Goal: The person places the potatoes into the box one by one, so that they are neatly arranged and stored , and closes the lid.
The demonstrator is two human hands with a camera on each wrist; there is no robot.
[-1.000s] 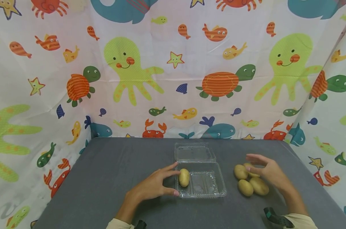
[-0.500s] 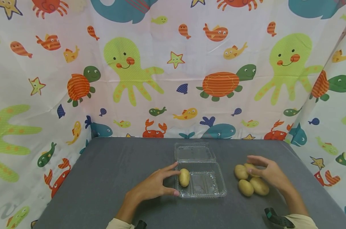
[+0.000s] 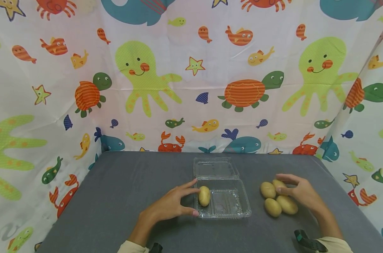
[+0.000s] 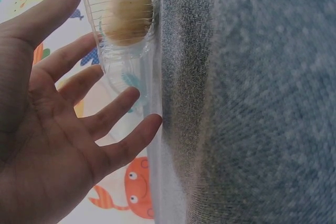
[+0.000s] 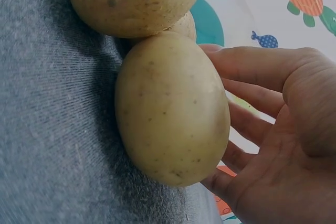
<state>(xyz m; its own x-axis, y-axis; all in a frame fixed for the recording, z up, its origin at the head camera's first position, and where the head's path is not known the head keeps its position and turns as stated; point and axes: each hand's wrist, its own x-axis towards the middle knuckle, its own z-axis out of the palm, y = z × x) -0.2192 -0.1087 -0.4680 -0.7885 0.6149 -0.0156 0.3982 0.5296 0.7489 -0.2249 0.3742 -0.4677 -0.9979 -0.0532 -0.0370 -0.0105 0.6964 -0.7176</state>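
Note:
A clear plastic clamshell container point(image 3: 226, 212) lies with its lid point(image 3: 215, 168) folded back, one yellow potato point(image 3: 204, 196) at its left end. My left hand point(image 3: 173, 202) spans the container's left side, thumb at the near corner and index finger at the far corner; the left wrist view shows its fingers spread. Several potatoes cluster to the right of the container. My right hand point(image 3: 300, 193) has thumb and fingers around the far potato point(image 3: 278, 183), partly hidden by the thumb. In the right wrist view, a nearer potato point(image 5: 173, 111) hides the right fingertips.
Three other potatoes sit close by: the far left one point(image 3: 268, 190), the near left one point(image 3: 272, 207) and the near right one point(image 3: 287, 205). A grey cloth point(image 3: 140, 175) covers the table. Printed curtains point(image 3: 191, 88) rise behind it and along both sides.
My right hand has shifted slightly to the right at the far potato, which moves a little with it. The left hand, container and potato inside hold their places.

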